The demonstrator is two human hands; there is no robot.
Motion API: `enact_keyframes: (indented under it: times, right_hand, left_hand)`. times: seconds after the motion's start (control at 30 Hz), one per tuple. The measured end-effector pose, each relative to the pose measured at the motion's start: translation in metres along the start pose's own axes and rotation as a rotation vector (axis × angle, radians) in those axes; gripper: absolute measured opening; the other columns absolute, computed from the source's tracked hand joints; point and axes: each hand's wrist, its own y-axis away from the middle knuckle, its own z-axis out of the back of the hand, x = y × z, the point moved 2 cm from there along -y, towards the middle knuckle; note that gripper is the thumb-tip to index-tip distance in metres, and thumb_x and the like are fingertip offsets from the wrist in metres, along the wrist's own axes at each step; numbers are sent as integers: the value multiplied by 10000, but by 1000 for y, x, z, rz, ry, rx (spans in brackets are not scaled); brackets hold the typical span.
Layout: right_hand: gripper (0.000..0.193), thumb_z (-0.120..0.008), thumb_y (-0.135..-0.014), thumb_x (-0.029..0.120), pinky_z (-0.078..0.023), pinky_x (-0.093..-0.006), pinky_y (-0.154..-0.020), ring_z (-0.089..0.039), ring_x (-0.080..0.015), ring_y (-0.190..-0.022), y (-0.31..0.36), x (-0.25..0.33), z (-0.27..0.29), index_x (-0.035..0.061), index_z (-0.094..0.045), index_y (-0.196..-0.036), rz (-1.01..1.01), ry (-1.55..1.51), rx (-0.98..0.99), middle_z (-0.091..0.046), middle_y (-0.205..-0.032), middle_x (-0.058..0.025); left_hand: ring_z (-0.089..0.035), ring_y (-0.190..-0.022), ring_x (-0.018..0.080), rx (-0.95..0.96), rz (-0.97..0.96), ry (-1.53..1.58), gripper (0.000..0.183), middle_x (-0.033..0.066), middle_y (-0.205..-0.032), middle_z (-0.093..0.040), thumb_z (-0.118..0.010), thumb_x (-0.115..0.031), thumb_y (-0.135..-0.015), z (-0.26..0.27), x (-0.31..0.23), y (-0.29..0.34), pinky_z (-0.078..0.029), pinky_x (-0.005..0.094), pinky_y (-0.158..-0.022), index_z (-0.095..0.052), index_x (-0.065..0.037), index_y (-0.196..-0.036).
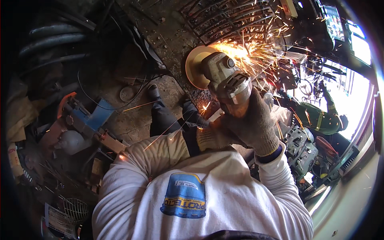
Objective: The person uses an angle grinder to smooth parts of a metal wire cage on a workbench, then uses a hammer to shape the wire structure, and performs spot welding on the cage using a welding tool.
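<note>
An angle grinder point(228, 80) with a grey head and a large round disc point(195, 67) is in front of my chest. Bright orange sparks spray from the disc toward the upper right; the spot where it meets metal is hidden behind the tool. My right hand point(259, 130), in a knitted work glove, is wrapped round the grinder's body. Beside and partly beneath it, my gloved left hand point(212, 137) is closed at the rear of the tool, with its fingers mostly covered. A few sparks land near my left sleeve.
Rows of metal bars point(232, 20) lie beyond the grinder. On the left are a blue and orange machine point(94, 114), a cable and a wire basket point(75, 210). A grey machine point(300, 148) stands at the right, near a person in green point(320, 118). My feet are on the floor below.
</note>
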Motion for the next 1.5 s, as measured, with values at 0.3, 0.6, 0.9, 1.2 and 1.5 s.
enact_keyframes:
  times: [0.3, 0.6, 0.9, 1.2, 1.5]
  right_hand:
    - [771, -925, -680, 205, -563, -432, -937, -717, -318, -1105, -2, 1, 4, 33, -562, -1338, 62, 17, -7, -721, -1199, -161]
    - [783, -922, -684, 212, -566, -434, -937, -718, -325, -1123, -4, 9, 2, 45, -556, -1356, -10, -15, 7, -728, -1183, -164]
    - [793, -938, -663, 231, -569, -436, -918, -720, -328, -1091, 0, 8, 1, 31, -561, -1330, -74, -37, 24, -720, -1185, -175]
    - [757, -910, -697, 224, -568, -444, -919, -713, -343, -1121, -1, 7, 0, 27, -545, -1331, 44, 20, -39, -711, -1213, -192]
    - [767, -899, -724, 228, -572, -452, -929, -722, -353, -1110, -3, 10, 5, 45, -527, -1370, 48, -45, 17, -725, -1193, -179]
  left_hand:
    - [-434, -1456, 378, -1066, 40, -598, 615, 248, -1585, -382, -412, -349, -1127, -59, 10, -23, -383, 514, -1240, -211, -18, -1605]
    - [-453, -1443, 346, -338, 5, -152, 603, 234, -1595, -375, -421, -342, -1123, -31, -2, -11, -386, 477, -1235, -226, -48, -1611]
    - [-423, -1469, 355, 53, 31, 30, 609, 228, -1624, -328, -409, -351, -1123, -24, 1, -9, -358, 484, -1251, -209, -76, -1629]
    - [-370, -1507, 328, -337, -81, 172, 631, 203, -1651, -301, -391, -373, -1123, -15, -3, 14, -339, 494, -1259, -150, -114, -1645]
    - [-374, -1498, 387, -116, 40, 382, 702, 209, -1667, -280, -389, -489, -1103, -16, 0, 7, -306, 533, -1270, -171, -96, -1642]
